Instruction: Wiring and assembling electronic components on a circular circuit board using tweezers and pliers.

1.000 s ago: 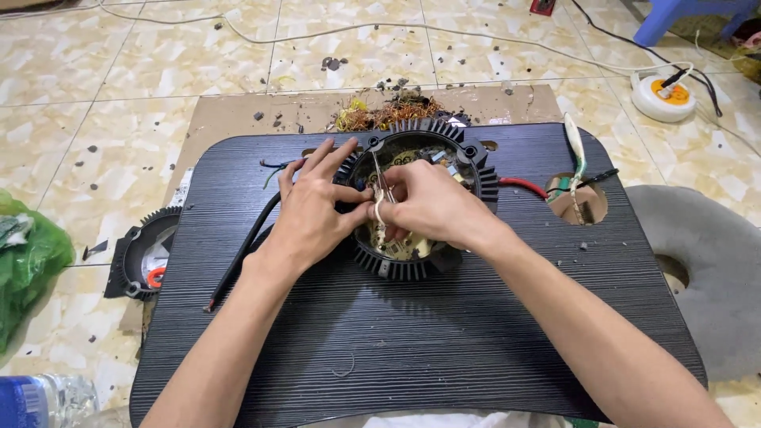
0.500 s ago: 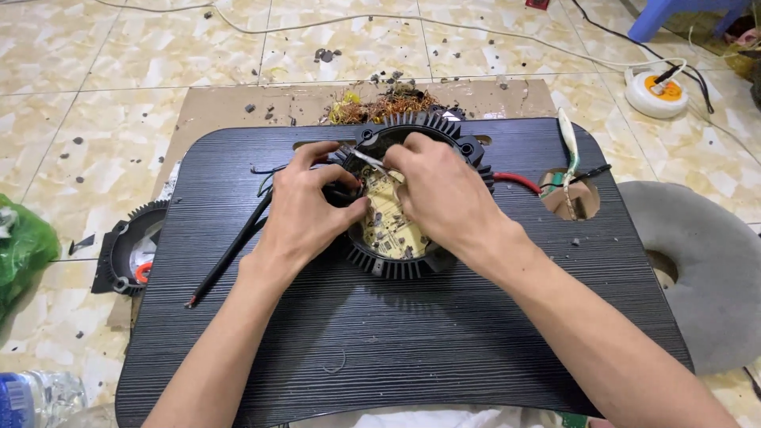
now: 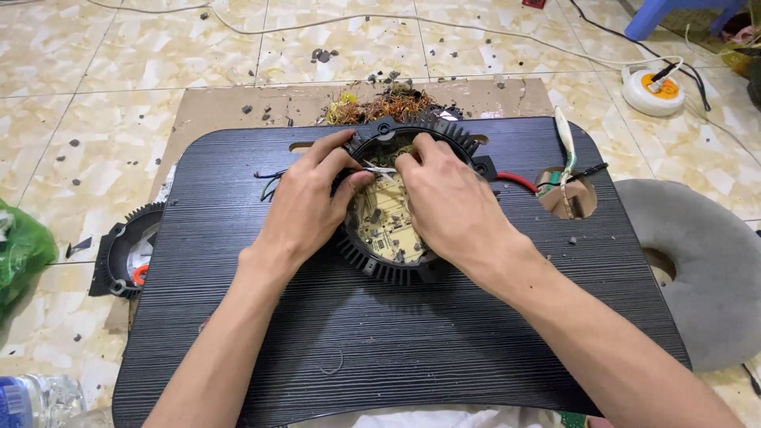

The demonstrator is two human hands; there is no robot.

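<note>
Both hands are on the round black finned housing (image 3: pixel 412 202), which sits on the black ribbed lap desk (image 3: pixel 412 333), toward its far edge.

Left hand (image 3: pixel 305 202) lies over the housing's left rim, fingers curled, thumb and forefinger pressed toward a small silvery metal piece (image 3: pixel 382 169) at the top of the yellow circuit board (image 3: pixel 386 222) — looks like a pinch, though the contact itself is partly hidden. Right hand (image 3: pixel 448 202) covers the right half of the housing, fingers bent down and pressed together at the same spot; I cannot tell whether it actually grips anything.

The board lies inside the housing, exposed between the two hands. A red wire (image 3: pixel 517 181) leaves the housing on the right; dark wires (image 3: pixel 269 184) run out from under the left hand.

Around it:
- tangle of copper wire scraps (image 3: pixel 384 103) just beyond the housing, on brown cardboard (image 3: pixel 230 111)
- round cutout in the desk at right holding a white-and-green tool (image 3: pixel 564 158)
- second black finned part (image 3: pixel 127 250) on the floor, left of the desk
- grey ring cushion (image 3: pixel 697 254) at right
- white and orange extension reel (image 3: pixel 652 89) far right
- green plastic bag (image 3: pixel 20 254) far left
</note>
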